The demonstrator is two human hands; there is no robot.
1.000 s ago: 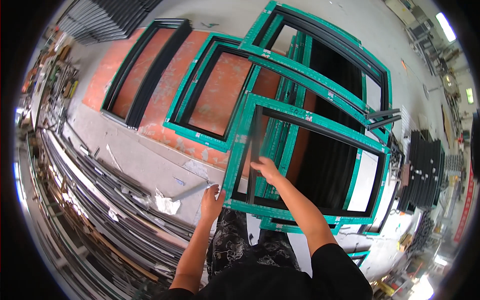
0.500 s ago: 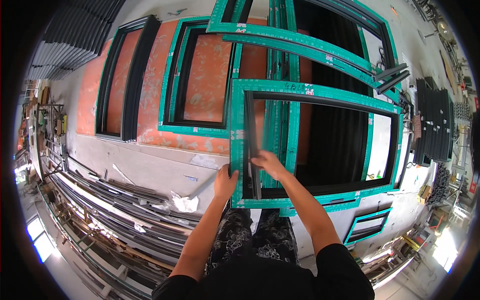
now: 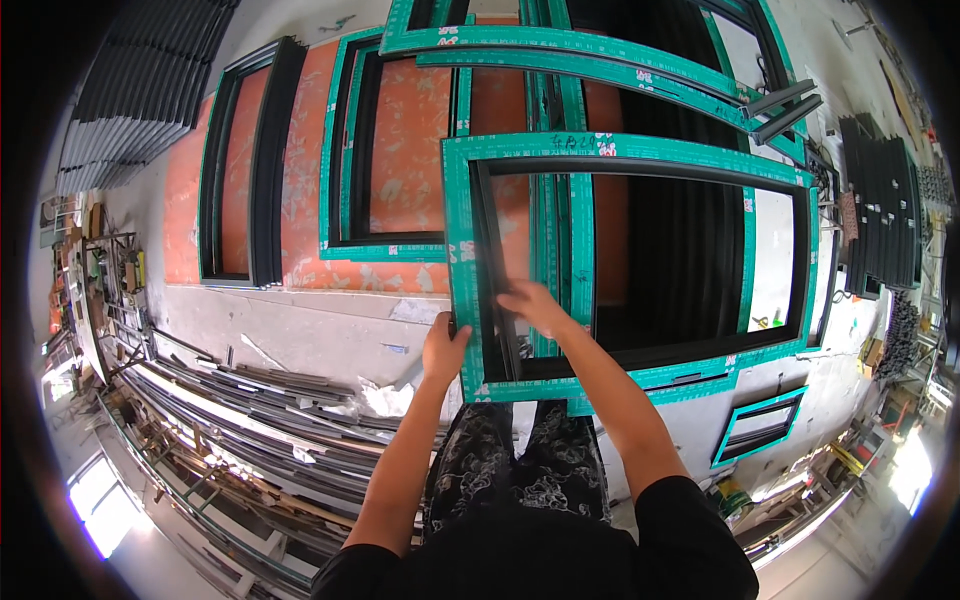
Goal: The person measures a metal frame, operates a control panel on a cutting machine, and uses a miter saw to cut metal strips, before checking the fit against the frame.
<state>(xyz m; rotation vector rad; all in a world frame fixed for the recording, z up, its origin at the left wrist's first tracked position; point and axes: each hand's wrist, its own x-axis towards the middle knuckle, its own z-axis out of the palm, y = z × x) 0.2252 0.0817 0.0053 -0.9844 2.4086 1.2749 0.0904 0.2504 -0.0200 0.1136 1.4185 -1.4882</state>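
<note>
head view: the left hand (image 3: 446,350) clasps the outer left edge of a large rectangular green-and-black frame (image 3: 461,220), thumb over its face, and the right hand (image 3: 537,307) pinches a narrow, straight, dark strip (image 3: 508,350), partly blurred, along that frame's inner left side! the frame sits right before the person, above long green-covered bars (image 3: 581,245), a mottled orange board (image 3: 308,190) beyond.
</note>
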